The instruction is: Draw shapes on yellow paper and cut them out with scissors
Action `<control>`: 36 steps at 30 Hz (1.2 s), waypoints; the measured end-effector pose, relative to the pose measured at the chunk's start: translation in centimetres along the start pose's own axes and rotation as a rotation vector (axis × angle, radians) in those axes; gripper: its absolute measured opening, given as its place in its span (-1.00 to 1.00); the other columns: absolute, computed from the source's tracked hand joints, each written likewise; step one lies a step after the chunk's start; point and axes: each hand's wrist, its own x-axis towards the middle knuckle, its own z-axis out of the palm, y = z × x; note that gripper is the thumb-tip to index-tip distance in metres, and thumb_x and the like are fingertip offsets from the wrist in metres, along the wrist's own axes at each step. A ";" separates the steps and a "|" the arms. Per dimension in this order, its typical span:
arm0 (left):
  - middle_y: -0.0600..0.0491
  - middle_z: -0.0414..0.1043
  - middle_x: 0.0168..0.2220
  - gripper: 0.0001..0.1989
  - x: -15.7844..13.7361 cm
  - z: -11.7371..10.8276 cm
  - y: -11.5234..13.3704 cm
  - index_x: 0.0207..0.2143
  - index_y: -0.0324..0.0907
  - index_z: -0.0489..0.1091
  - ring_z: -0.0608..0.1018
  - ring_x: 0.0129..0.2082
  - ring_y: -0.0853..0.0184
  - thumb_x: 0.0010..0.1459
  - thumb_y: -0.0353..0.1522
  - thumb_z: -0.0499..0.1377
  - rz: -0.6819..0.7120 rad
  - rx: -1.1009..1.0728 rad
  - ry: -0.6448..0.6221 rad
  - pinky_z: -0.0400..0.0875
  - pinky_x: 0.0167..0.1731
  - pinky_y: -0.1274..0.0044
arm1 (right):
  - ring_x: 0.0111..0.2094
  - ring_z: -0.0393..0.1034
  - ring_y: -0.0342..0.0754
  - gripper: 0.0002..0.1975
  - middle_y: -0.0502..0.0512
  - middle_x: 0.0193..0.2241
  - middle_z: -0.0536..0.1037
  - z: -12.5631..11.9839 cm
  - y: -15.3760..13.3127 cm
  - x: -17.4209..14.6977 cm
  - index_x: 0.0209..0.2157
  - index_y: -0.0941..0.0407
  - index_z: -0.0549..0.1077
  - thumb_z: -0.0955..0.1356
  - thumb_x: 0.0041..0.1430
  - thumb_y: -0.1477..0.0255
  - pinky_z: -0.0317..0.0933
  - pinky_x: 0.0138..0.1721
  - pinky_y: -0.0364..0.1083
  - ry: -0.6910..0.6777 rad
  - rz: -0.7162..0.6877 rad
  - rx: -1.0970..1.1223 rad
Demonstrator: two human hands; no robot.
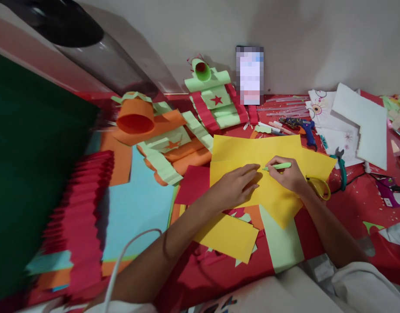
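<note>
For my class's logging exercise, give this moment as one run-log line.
left hand: on yellow paper | right hand: gripping light-green pen | nearby: blue glue gun

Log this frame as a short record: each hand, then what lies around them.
Left hand: the left hand rests open on the large yellow sheet
Right hand: the right hand holds a green pen, tip at that sheet
Surface: red table
Beyond the sheet: green paper model with a red star; phone upright by the wall, screen lit
Left: orange paper model, blue sheet, pleated red paper
Right: glue gun, pliers
</note>
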 end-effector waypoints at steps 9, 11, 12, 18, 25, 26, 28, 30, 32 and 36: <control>-0.17 0.31 0.42 -0.65 -0.1 -1.2 0.0 0.16 -0.14 0.50 0.52 0.29 0.04 0.47 -0.30 0.04 0.004 -0.012 -0.110 0.52 0.20 0.25 | -0.48 0.39 -0.11 -0.87 -0.05 -0.49 0.58 -0.1 -0.1 -0.1 -0.36 0.06 0.57 0.41 0.22 0.33 0.17 -0.41 -0.14 -0.033 0.010 0.004; -0.15 0.29 0.44 -0.64 -0.1 -1.4 0.0 0.17 -0.13 0.49 0.51 0.30 0.06 0.46 -0.29 0.05 0.004 -0.022 -0.120 0.50 0.22 0.26 | -0.50 0.35 -0.12 -0.86 -0.06 -0.53 0.55 -0.2 -0.2 -0.1 -0.39 0.06 0.56 0.41 0.22 0.32 0.16 -0.43 -0.14 -0.076 0.017 0.001; -0.15 0.29 0.44 -0.65 -0.1 -1.4 0.0 0.17 -0.13 0.49 0.51 0.30 0.07 0.46 -0.29 0.05 0.004 -0.023 -0.122 0.49 0.23 0.27 | -0.50 0.35 -0.12 -0.85 -0.06 -0.53 0.55 -0.2 -0.2 -0.2 -0.39 0.06 0.57 0.41 0.22 0.32 0.15 -0.44 -0.14 -0.078 0.021 0.003; -0.15 0.29 0.44 -0.64 0.0 -1.5 0.0 0.18 -0.13 0.50 0.51 0.30 0.07 0.46 -0.31 0.04 -0.001 -0.023 -0.146 0.48 0.23 0.27 | -0.53 0.29 -0.13 -0.85 -0.06 -0.57 0.50 -0.3 -0.4 -0.3 -0.40 0.07 0.56 0.40 0.21 0.33 0.11 -0.46 -0.13 -0.087 0.019 0.001; -0.20 0.26 0.44 -0.65 0.0 -1.8 0.4 0.18 -0.15 0.49 0.47 0.33 0.01 0.45 -0.26 0.12 -0.001 0.003 -0.172 0.46 0.26 0.21 | -0.51 0.26 -0.16 -0.85 -0.06 -0.55 0.49 -0.5 -0.6 -0.5 -0.38 0.10 0.56 0.40 0.22 0.34 0.11 -0.44 -0.15 -0.111 0.002 0.020; -0.21 0.27 0.43 -0.65 0.1 -1.8 0.5 0.18 -0.15 0.48 0.48 0.32 0.01 0.45 -0.26 0.13 -0.003 0.009 -0.171 0.47 0.24 0.21 | -0.52 0.24 -0.16 -0.84 -0.07 -0.56 0.48 -0.5 -0.6 -0.6 -0.39 0.11 0.56 0.40 0.23 0.34 0.10 -0.45 -0.15 -0.129 0.003 0.019; -0.21 0.30 0.39 -0.66 0.0 -1.7 0.6 0.16 -0.15 0.49 0.51 0.29 0.01 0.45 -0.26 0.13 -0.008 0.024 -0.160 0.51 0.20 0.22 | -0.52 0.23 -0.17 -0.84 -0.06 -0.56 0.47 -0.6 -0.7 -0.7 -0.38 0.11 0.56 0.40 0.23 0.34 0.09 -0.45 -0.15 -0.130 0.009 0.026; -0.20 0.35 0.34 -0.67 0.0 -1.5 0.6 0.15 -0.13 0.51 0.55 0.22 0.03 0.45 -0.25 0.13 -0.011 0.039 -0.147 0.55 0.12 0.24 | -0.51 0.26 -0.16 -0.85 -0.05 -0.53 0.50 -0.7 -0.7 -0.7 -0.37 0.11 0.56 0.40 0.24 0.35 0.10 -0.44 -0.15 -0.108 0.013 0.036; -0.17 0.39 0.27 -0.68 -0.1 -1.4 0.6 0.14 -0.10 0.52 0.59 0.14 0.07 0.46 -0.24 0.13 -0.013 0.046 -0.136 0.58 0.05 0.27 | -0.50 0.26 -0.16 -0.84 -0.04 -0.53 0.50 -0.7 -0.7 -0.8 -0.38 0.11 0.56 0.40 0.24 0.35 0.10 -0.43 -0.15 -0.124 0.003 0.031; -0.14 0.41 0.20 -0.69 -0.3 -1.2 0.5 0.14 -0.05 0.55 0.63 -0.02 0.15 0.45 -0.23 0.14 -0.029 0.050 -0.125 0.60 -0.10 0.33 | -0.52 0.24 -0.17 -0.83 -0.04 -0.54 0.50 -0.8 -0.8 -0.9 -0.39 0.12 0.55 0.40 0.24 0.35 0.09 -0.44 -0.15 -0.153 0.002 0.019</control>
